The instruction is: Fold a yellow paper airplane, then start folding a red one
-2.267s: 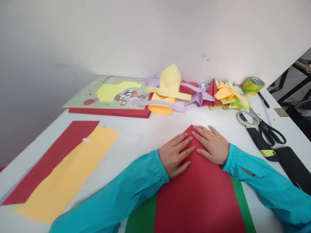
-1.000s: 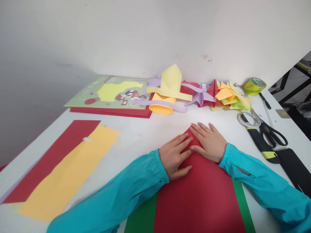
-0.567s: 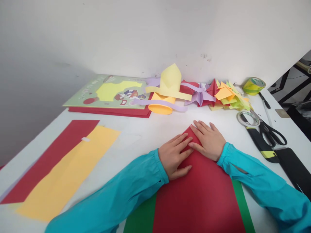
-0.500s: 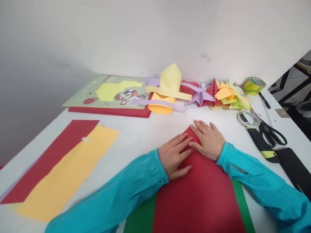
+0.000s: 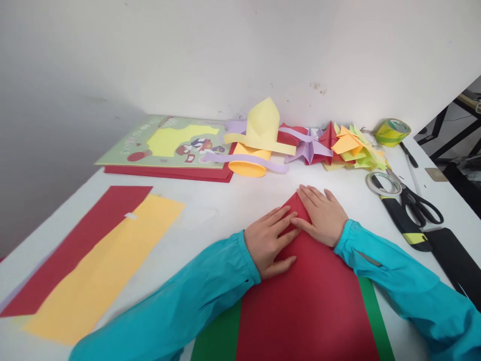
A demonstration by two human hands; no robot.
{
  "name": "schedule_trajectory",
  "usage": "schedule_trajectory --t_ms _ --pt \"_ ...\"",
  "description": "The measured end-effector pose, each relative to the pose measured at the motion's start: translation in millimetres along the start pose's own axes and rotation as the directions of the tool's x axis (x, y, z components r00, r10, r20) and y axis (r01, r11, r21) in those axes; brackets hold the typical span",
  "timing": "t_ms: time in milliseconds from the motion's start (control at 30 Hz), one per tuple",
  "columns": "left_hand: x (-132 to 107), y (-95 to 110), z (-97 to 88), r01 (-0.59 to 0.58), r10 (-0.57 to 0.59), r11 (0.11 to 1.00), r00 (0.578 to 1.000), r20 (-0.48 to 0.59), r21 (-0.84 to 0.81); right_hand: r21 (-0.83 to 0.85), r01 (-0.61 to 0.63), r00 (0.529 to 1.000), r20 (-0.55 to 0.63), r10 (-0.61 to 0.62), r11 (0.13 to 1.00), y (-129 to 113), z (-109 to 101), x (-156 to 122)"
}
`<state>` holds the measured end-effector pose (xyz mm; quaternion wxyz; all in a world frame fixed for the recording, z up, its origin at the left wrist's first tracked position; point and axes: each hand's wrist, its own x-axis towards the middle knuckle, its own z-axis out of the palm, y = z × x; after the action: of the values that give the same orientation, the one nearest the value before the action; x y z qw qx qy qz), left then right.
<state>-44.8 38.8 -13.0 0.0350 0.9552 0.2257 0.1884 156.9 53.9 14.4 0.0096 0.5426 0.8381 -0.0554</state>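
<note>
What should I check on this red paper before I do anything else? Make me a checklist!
1. Left hand resting on the red paper: ok, its fingers are spread over it near the tip.
2. Right hand touching the paper near the tip: ok.
3. Whole pointed end in sight: not ok, the hands cover part of it.
4. Near edge lined up with the green sheet underneath: cannot tell, the picture cuts it off.
5. Scissors off the red paper: ok, they lie apart from it, on the right.
6. Creases pressed sharp: cannot tell, too little shows.
</note>
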Motion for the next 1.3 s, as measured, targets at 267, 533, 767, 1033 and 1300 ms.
schedule_trajectory --t_ms 267,533,767,1033,1300 --pt "-2.5 -0.9 4.0 0.005 -0.006 1.000 1.000 -0.024 -0.020 -0.015 0.015 1.000 -0.020 -0.015 1.000 4.2 2.8 -0.4" --pt "-3.0 -1.8 6.0 0.006 -0.008 0.999 0.998 -0.055 -0.035 -0.019 0.021 0.999 -0.043 -0.022 1.000 5.1 8.9 -0.6" --pt "-3.3 -2.5 6.5 0.010 -0.013 0.998 0.999 -0.045 -0.059 -0.031 0.028 0.998 -0.052 -0.030 0.999 5.8 9.9 -1.0" --pt "-4.4 -3.4 9.0 0.002 -0.005 0.999 0.998 -0.066 -0.053 -0.039 0.038 0.997 -0.063 -0.041 0.999 5.6 10.3 -1.8" --pt "-3.9 -2.7 8.3 -0.004 0.000 0.999 0.997 -0.077 -0.050 -0.030 0.045 0.997 -0.060 -0.047 0.999 7.1 11.3 -1.6"
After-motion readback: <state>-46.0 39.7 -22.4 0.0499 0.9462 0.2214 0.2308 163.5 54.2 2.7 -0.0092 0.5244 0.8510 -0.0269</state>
